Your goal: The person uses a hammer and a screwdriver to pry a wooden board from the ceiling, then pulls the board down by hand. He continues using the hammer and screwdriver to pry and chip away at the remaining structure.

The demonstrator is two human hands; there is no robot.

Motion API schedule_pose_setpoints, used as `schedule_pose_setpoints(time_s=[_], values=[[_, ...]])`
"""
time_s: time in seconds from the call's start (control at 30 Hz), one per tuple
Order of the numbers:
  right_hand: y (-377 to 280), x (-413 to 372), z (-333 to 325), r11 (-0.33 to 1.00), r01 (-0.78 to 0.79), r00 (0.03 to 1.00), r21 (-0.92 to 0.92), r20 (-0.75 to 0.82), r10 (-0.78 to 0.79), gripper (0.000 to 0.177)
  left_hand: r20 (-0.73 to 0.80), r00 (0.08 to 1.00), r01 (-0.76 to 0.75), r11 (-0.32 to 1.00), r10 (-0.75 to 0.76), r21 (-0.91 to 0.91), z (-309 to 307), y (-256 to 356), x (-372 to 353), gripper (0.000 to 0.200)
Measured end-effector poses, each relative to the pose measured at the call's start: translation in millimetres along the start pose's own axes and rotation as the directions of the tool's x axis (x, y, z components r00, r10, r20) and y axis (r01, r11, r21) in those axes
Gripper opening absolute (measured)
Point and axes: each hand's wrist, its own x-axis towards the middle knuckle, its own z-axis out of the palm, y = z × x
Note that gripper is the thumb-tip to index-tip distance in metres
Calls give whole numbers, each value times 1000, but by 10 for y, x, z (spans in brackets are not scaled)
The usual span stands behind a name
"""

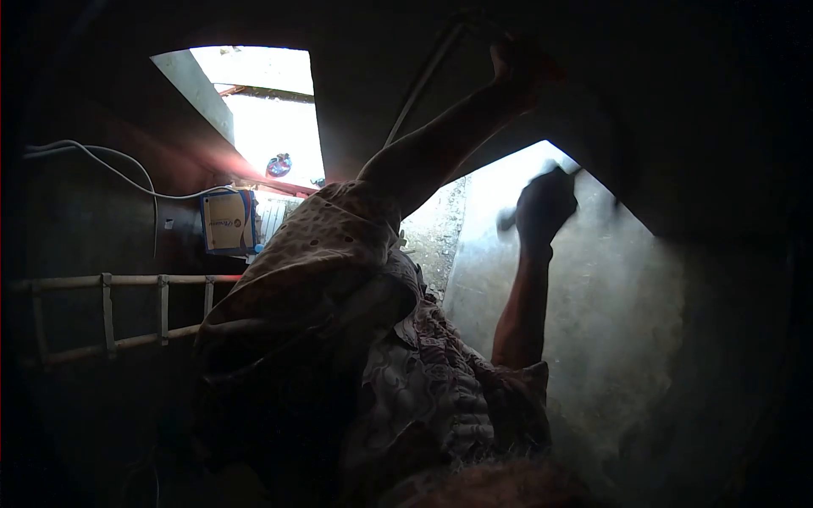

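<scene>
My left arm reaches up and across, and my left hand (523, 69) is at the top against a dark surface. Its fingers are lost in shadow. Beside that arm, a thin pale rod or edge (426, 74) slants upward. My right hand (546, 207) is raised in front of a pale, lit, stained surface (601, 313) and looks closed like a fist. Small dark parts stick out on both sides of it, but I cannot make out what it holds. Patterned cloth (322, 245) covers my left shoulder and body.
A bright opening (275, 127) lies at the upper left, with a small blue round object (279, 165) in it. Below are a printed cardboard box (227, 222) and a white cable (127, 161). A ladder (135, 282) runs along the left. Deep shadow surrounds everything.
</scene>
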Motion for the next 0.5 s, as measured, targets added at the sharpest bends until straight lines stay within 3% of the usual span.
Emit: schedule_pose_setpoints(time_s=[0.03, 0.07, 0.1, 0.13, 0.2, 0.23, 0.27, 0.3, 0.4, 0.47, 0.5], values=[[40, -93, 113, 946, -155, 978, 285, 182, 105, 6, 0, 999, -40, 999, 40, -25, -106, -108, 114, 19], [35, -41, 29, 790, -343, 913, 508, 379, 152, 6, 0, 997, -78, 996, 78, -50, -148, -154, 109, 19], [-10, -29, -130, 456, -619, 785, 639, 497, 368, 7, 12, 996, -88, 995, 89, -50, -182, -164, 144, 19], [33, -123, -166, 834, -247, 964, 493, 211, 161, 6, -4, 996, -93, 995, 94, 17, -256, -179, 73, 21], [-49, -301, -314, 442, -635, 771, 633, 553, 316, 16, -21, 995, -96, 992, 98, 85, -390, -142, -201, 24], [-99, -411, -349, 442, -635, 771, 634, 554, 314, 16, -18, 998, -51, 976, 56, 213, -542, -197, -316, 25], [-153, -519, -366, 59, -756, 628, 652, 699, 342, 18, -18, 1000, -6, 942, 13, 337, -605, -164, -436, 29], [-197, -568, -361, -335, -759, 480, 558, 828, 291, 21, -15, 1000, -10, 940, 16, 341, -637, -96, -503, 29], [-206, -565, -463, -383, -765, 467, 518, 855, 224, 21, 7, 999, 32, 950, -36, 309, -739, -90, -585, 26], [-110, -465, -553, -356, -693, 563, 627, 779, 276, 21, 27, 998, 46, 967, -54, 253, -687, 5, -504, 24], [-79, -353, -630, -291, -611, 620, 736, 674, 403, 27, 22, 998, 46, 966, -54, 253, -694, 5, -419, 24]])
